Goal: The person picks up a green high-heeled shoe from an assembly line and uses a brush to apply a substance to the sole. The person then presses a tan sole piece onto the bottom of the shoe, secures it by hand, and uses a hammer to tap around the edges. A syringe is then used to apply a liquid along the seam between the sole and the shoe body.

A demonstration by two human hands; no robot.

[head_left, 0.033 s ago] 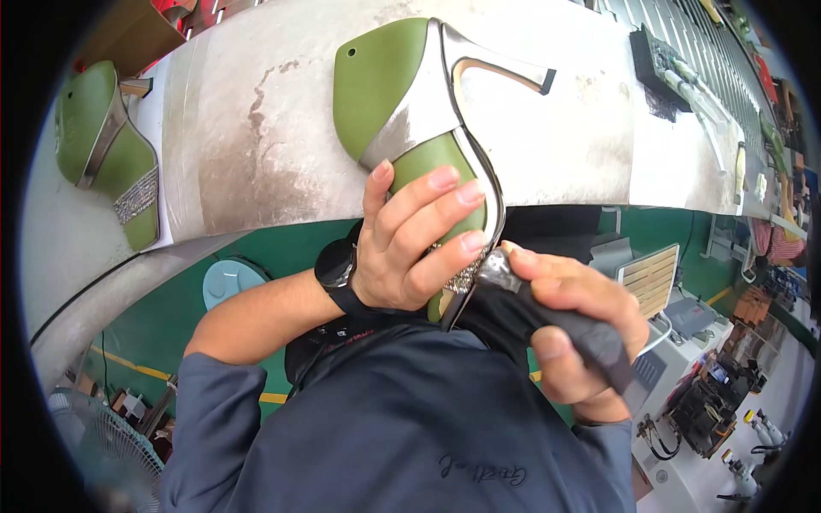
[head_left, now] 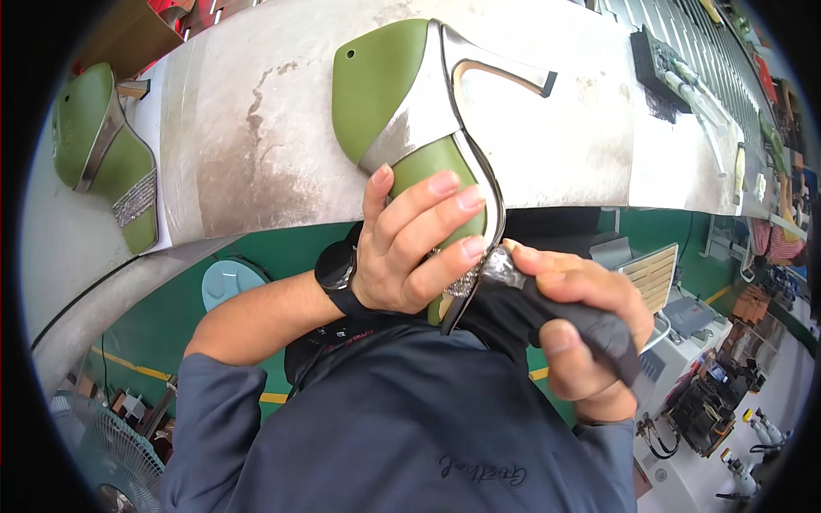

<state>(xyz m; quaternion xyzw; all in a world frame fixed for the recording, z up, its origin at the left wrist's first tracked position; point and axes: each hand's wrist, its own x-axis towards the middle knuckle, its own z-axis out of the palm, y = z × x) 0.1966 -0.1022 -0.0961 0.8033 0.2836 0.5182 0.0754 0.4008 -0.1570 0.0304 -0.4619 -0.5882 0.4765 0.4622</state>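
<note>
A silver high-heeled sandal (head_left: pixel 419 107) on a green shoe last (head_left: pixel 376 77) lies on its side, heel to the right, toe hanging over the table's near edge toward my body. My left hand (head_left: pixel 410 244) wraps over its front, fingers across the last and near the glittery toe strap (head_left: pixel 462 284). My right hand (head_left: pixel 590 303) grips a thick black hand tool with a rounded metal end (head_left: pixel 500 267). That metal end is at the sole's edge beside the glittery strap; whether it touches is hard to tell. A matching sandal on a green last (head_left: pixel 98 141) lies at the far left.
The pale, stained worktable (head_left: pixel 239 128) curves across the front. On its right stand a black block (head_left: pixel 658 68) and some pale-handled tools, near a roller rack (head_left: pixel 684 34). A light-blue round stool (head_left: pixel 231 284) and a fan (head_left: pixel 98 453) are at lower left; a slatted wooden seat (head_left: pixel 650 280) is right.
My right hand and the black tool have shifted very slightly right. The sandal and my left hand stay nearly in place.
</note>
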